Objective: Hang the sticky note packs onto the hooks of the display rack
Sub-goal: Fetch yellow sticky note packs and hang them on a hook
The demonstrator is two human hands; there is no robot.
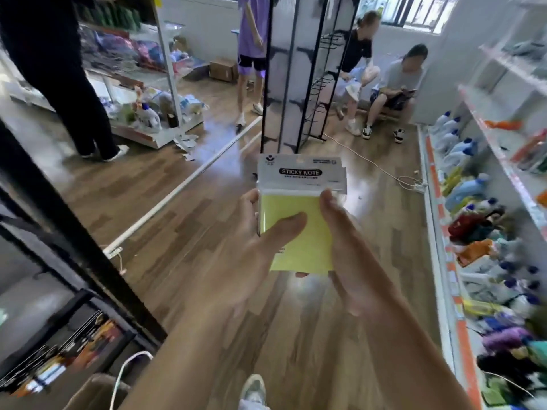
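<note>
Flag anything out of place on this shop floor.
By the base of the left shelf unit, pale scraps lie scattered. A long white rail lies diagonally across the wooden floor, and a power strip trails its cable across the aisle. All look like loose clutter, possibly trip hazards.

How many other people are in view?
4: person in black trousers far left, person in purple beside the display rack, person in black top bending right of it, person in grey seated. Others may be hidden.
</note>
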